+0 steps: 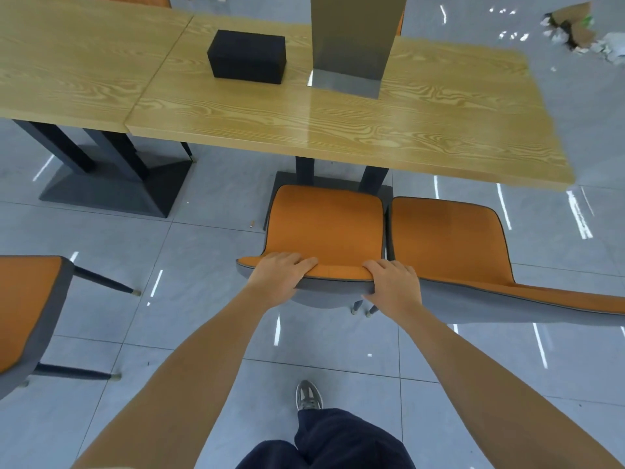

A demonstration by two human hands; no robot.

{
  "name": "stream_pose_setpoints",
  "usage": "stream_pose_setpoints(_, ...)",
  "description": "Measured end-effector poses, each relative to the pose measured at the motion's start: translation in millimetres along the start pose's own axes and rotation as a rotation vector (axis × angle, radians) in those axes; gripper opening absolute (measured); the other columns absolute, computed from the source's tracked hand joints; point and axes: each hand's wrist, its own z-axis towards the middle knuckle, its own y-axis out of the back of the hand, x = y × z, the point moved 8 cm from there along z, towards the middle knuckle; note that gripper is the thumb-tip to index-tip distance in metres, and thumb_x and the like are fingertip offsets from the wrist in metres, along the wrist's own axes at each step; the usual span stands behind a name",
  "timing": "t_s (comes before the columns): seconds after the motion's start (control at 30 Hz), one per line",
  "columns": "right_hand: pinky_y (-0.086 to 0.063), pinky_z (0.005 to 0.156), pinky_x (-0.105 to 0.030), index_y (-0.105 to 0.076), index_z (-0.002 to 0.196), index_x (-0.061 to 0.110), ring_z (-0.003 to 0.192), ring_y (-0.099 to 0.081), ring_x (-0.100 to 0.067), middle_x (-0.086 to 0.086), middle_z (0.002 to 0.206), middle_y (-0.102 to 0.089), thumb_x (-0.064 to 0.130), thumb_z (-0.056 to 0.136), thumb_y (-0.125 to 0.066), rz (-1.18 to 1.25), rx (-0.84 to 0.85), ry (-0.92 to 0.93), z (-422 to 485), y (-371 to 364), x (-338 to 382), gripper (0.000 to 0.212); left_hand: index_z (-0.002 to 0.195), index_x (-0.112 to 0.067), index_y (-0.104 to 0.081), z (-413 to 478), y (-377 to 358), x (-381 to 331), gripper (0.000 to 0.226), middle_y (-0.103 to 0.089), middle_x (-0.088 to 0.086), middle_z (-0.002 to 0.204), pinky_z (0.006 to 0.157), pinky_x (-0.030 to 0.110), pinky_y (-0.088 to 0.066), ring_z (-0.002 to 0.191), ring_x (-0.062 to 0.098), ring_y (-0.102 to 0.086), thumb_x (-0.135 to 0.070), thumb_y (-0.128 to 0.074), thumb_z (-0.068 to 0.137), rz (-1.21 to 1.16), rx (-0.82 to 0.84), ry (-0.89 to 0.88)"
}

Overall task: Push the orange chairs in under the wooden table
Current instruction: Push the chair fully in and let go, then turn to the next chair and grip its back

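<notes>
An orange chair (pixel 326 225) with a grey back stands in front of the wooden table (pixel 338 123), its seat front just under the table's near edge. My left hand (pixel 279 274) and my right hand (pixel 392 282) both grip the top of its backrest. A second orange chair (pixel 446 238) stands right beside it on the right, touching or nearly so. A third orange chair (pixel 23 309) sits apart at the left edge, away from the table, turned sideways.
A black box (pixel 247 60) and a grey metal stand (pixel 351 52) rest on the table. Dark table pedestals (pixel 115 187) stand on the grey tiled floor. Another orange chair back (pixel 132 0) shows at the table's far side. Torn cardboard litter (pixel 581 32) lies far right. My shoe (pixel 307 396) is below.
</notes>
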Motion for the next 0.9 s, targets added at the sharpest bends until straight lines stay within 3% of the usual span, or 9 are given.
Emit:
stream_pose_setpoints(0.1, -0.035, 0.098, -0.038, -0.038, 0.132, 0.025, 0.117, -0.048, -0.025, -0.001, 0.126, -0.056, 0.036, 0.079, -0.067, 0.012, 0.097, -0.047, -1, 0, 5, 0.061, 0.143, -0.022, -0.025, -8, 4, 3, 0.067, -0.035, 0.008, 0.148, 0.11, 0.039, -0.029, 0.135, 0.027, -0.034, -0.036, -0.059, 0.087, -0.007, 0.003, 0.008)
stream_pose_setpoints(0.2, -0.033, 0.103, -0.044, -0.025, 0.138, 0.022, 0.121, -0.045, -0.03, -0.006, 0.132, -0.05, 0.047, 0.078, -0.065, 0.015, 0.183, -0.03, 2, 2, 29, 0.076, 0.147, -0.022, -0.009, -27, 5, 19, 0.068, -0.012, 0.008, 0.157, 0.116, 0.042, -0.014, 0.145, 0.026, -0.012, -0.045, -0.043, 0.093, 0.043, 0.027, 0.066)
stream_pose_setpoints(0.37, -0.017, 0.113, -0.048, -0.002, 0.147, 0.018, 0.143, -0.014, -0.029, -0.009, 0.157, -0.012, 0.052, 0.091, -0.042, 0.007, 0.185, 0.068, 4, 5, 121, 0.077, 0.147, -0.019, 0.003, -93, 6, 78, 0.065, 0.003, 0.008, 0.158, 0.117, 0.046, -0.006, 0.146, 0.025, 0.001, -0.047, -0.028, 0.097, 0.046, 0.029, 0.269)
stream_pose_setpoints(0.57, -0.004, 0.117, -0.045, 0.01, 0.146, 0.011, 0.145, 0.007, -0.029, -0.013, 0.157, 0.01, 0.049, 0.095, -0.034, 0.029, 0.096, 0.269, -8, 6, 293, 0.078, 0.147, -0.02, 0.009, -230, 5, 180, 0.067, 0.012, 0.005, 0.158, 0.118, 0.044, 0.001, 0.146, 0.023, 0.008, -0.048, -0.026, 0.097, -0.003, -0.015, 0.47)
stream_pose_setpoints(0.9, -0.004, 0.117, -0.045, 0.016, 0.145, 0.009, 0.145, 0.008, -0.028, -0.013, 0.156, 0.014, 0.052, 0.094, -0.034, 0.058, 0.122, 0.669, -68, -22, 630, 0.082, 0.147, -0.02, 0.008, -516, 7, 351, 0.072, 0.006, 0.005, 0.159, 0.118, 0.046, -0.005, 0.146, 0.024, 0.004, -0.055, -0.026, 0.094, 0.051, -0.092, 0.864)
